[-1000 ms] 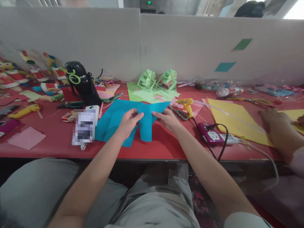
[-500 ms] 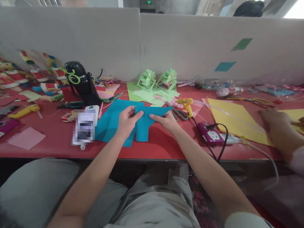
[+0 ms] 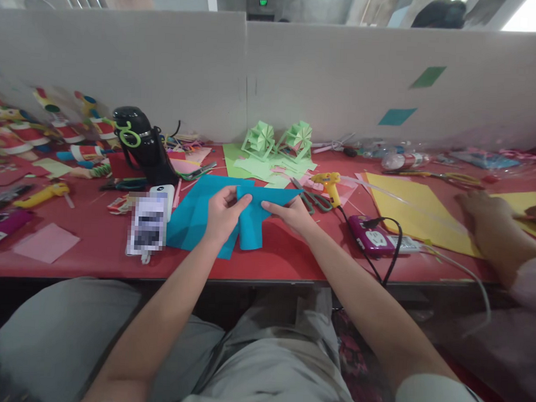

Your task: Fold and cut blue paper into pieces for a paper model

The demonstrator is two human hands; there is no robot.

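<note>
A folded blue paper (image 3: 251, 225) is held over the red table (image 3: 287, 263), pinched by thumb and fingers of the left hand (image 3: 222, 216) and the right hand (image 3: 294, 215) (both thumbs uppermost). Whether its lower edge touches the table cannot be told. A blue sheet (image 3: 190, 219) is laid just to the left. Scissors (image 3: 311, 195) and a yellow glue gun (image 3: 332, 185) are noted beyond, then 2 green paper models (image 3: 260, 137) near the partition (image 3: 338, 80).

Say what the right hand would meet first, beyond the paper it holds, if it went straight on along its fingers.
Most likely the left hand, which grips the same blue paper opposite the right hand; their exact depth is unclear from this view.
</note>
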